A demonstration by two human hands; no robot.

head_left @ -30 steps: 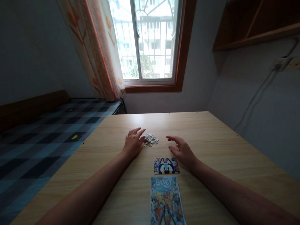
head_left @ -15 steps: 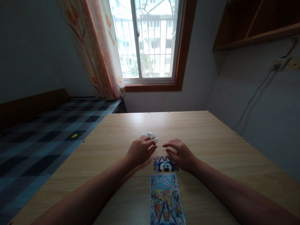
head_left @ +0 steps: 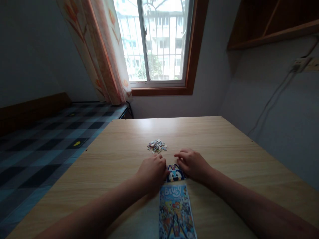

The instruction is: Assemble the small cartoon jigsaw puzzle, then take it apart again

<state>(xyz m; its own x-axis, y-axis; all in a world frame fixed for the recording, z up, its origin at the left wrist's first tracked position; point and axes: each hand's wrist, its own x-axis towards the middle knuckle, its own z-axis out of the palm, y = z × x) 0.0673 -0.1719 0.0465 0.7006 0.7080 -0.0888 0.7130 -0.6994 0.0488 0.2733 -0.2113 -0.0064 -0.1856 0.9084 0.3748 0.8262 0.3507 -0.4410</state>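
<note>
My left hand [head_left: 152,170] is at the left edge of a partly covered jigsaw section [head_left: 175,175] with a blue cartoon dog face. Its fingers are curled down and close together; anything between them is hidden, and the thumb lies by the picture's edge. Over the section's upper right corner hovers or rests my right hand [head_left: 193,164], index finger stretched out, thumb apart, nothing visible between them. Just beyond both hands lies a pile of loose jigsaw pieces [head_left: 157,146]. Nearer to me is a flat printed Bluey picture sheet [head_left: 176,210], upright to my view.
Everything lies on a light wooden table [head_left: 119,142]. A bed with a checked cover [head_left: 57,132] stands at the left. Behind the table are a window [head_left: 164,49] and a curtain [head_left: 99,49]. A wooden shelf [head_left: 269,36] hangs at upper right, above a cable [head_left: 270,103].
My left hand has drawn back from the loose pieces to the left edge of the jigsaw section, uncovering the pile. My right hand has shifted only slightly.
</note>
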